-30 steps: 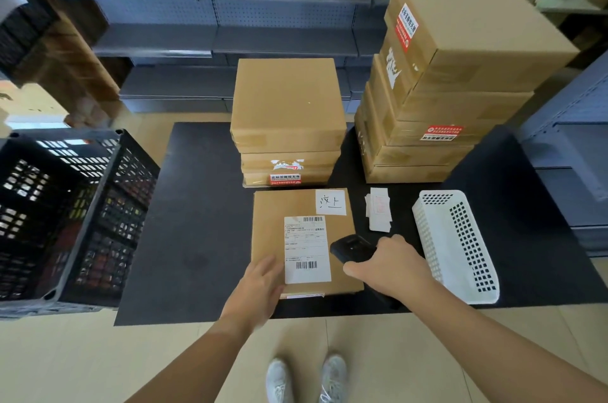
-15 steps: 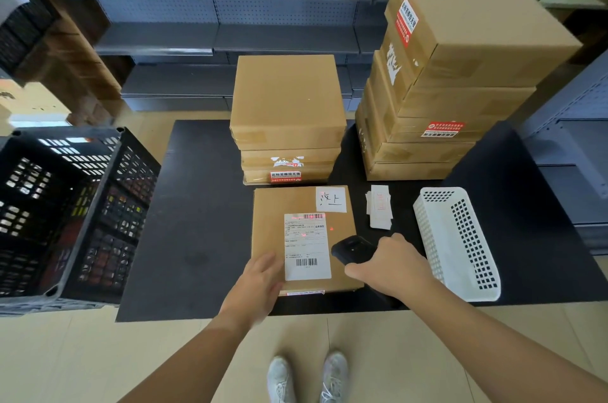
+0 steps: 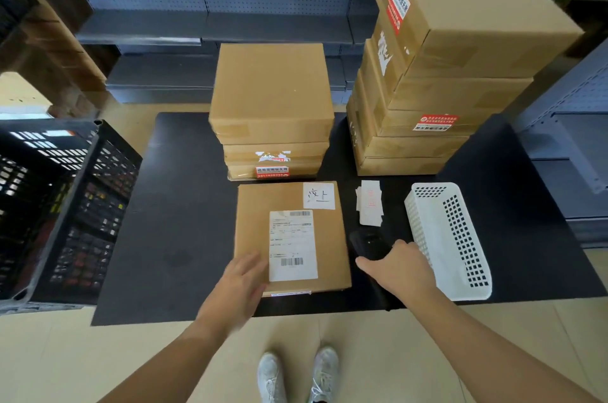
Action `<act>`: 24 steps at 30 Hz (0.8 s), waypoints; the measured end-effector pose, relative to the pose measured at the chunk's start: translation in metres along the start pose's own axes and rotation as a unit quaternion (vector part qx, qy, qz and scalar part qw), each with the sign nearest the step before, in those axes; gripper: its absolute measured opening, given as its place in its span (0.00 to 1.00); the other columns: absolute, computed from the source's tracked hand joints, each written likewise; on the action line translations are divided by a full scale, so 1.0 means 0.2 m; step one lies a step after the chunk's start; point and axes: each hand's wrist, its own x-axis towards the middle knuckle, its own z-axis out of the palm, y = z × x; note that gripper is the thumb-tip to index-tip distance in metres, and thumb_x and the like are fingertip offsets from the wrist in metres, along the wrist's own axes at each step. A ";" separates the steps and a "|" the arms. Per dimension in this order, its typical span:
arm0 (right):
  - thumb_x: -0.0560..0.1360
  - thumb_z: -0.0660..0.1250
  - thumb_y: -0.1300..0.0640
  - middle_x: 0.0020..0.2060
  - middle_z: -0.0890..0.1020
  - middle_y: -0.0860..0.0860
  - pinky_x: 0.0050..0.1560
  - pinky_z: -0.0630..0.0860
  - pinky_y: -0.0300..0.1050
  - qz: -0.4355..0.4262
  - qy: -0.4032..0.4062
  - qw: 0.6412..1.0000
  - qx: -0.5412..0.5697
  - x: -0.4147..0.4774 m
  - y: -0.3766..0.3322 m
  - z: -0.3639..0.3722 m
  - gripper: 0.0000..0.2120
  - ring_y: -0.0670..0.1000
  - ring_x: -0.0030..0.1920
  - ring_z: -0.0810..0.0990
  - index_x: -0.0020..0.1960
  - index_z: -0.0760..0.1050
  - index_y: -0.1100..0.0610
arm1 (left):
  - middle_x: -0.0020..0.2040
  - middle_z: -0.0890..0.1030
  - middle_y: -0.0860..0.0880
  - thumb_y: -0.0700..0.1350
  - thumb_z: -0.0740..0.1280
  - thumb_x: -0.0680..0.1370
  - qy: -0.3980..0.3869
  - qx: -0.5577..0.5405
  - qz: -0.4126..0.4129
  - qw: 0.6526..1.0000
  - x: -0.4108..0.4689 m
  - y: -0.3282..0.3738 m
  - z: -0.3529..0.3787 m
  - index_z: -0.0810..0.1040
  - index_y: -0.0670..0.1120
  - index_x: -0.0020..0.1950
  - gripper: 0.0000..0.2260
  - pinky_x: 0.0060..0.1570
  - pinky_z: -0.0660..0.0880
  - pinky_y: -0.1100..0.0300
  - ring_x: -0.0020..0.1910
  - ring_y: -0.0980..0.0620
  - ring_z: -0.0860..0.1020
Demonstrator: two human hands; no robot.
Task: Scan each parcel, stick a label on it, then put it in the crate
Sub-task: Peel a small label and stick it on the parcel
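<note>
while right hand (image 3: 399, 271) grips scanner (image 3: 367, 243), parcel (image 3: 256, 221) rests.

1. The right hand (image 3: 399, 272), gripping the scanner (image 3: 368, 243), has shifted right, away from the parcel (image 3: 256, 221) and toward the white basket (image 3: 434, 187).
2. The scanner's head, which overlapped the parcel's right edge before, now sits over the bare desk (image 3: 184, 221) just beside that edge.
3. The red scanning dots seen on the shipping label (image 3: 292, 244) half a second ago have gone.

The white sticker (image 3: 318, 195) on the parcel (image 3: 253, 228) bears handwriting ending in "上"; the shipping label (image 3: 292, 244) is illegible.
</note>
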 end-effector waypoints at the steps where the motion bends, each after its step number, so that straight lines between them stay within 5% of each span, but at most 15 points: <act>1: 0.66 0.70 0.29 0.56 0.77 0.54 0.44 0.73 0.44 0.010 0.006 1.000 -0.002 0.05 0.03 0.03 0.41 0.53 0.49 0.76 0.65 0.72 0.59 | 0.77 0.66 0.51 0.45 0.67 0.82 0.008 -0.003 0.000 1.000 0.00 -0.02 0.02 0.68 0.52 0.78 0.24 0.72 0.61 0.58 0.76 0.47 0.62; 5: 0.66 0.72 0.29 0.55 0.77 0.55 0.43 0.72 0.45 0.019 0.014 1.000 -0.014 0.21 0.07 0.16 0.41 0.56 0.52 0.80 0.63 0.71 0.59 | 0.72 0.73 0.50 0.52 0.66 0.79 0.062 -0.004 0.038 0.997 -0.01 -0.10 0.10 0.74 0.49 0.73 0.22 0.64 0.71 0.51 0.69 0.49 0.67; 13: 0.65 0.74 0.29 0.56 0.76 0.57 0.46 0.78 0.49 0.018 0.010 1.000 0.001 0.38 0.07 0.35 0.43 0.58 0.53 0.81 0.64 0.70 0.61 | 0.74 0.71 0.52 0.65 0.50 0.82 0.066 0.011 0.034 0.997 -0.01 -0.11 0.11 0.74 0.49 0.74 0.29 0.67 0.70 0.54 0.70 0.50 0.69; 21: 0.64 0.68 0.22 0.47 0.80 0.52 0.37 0.73 0.43 0.002 0.006 0.999 -0.035 0.41 0.09 0.32 0.39 0.54 0.46 0.82 0.53 0.77 0.56 | 0.60 0.76 0.57 0.56 0.62 0.78 0.091 0.035 0.013 0.995 0.12 0.08 -0.01 0.80 0.51 0.63 0.18 0.58 0.69 0.54 0.59 0.51 0.73; 24: 0.71 0.65 0.26 0.47 0.82 0.53 0.38 0.75 0.45 0.008 0.029 0.999 0.031 0.47 0.08 0.28 0.34 0.55 0.46 0.82 0.54 0.77 0.57 | 0.62 0.78 0.52 0.53 0.67 0.80 0.070 0.018 0.027 0.997 0.41 0.34 -0.06 0.79 0.49 0.67 0.17 0.58 0.71 0.58 0.61 0.51 0.75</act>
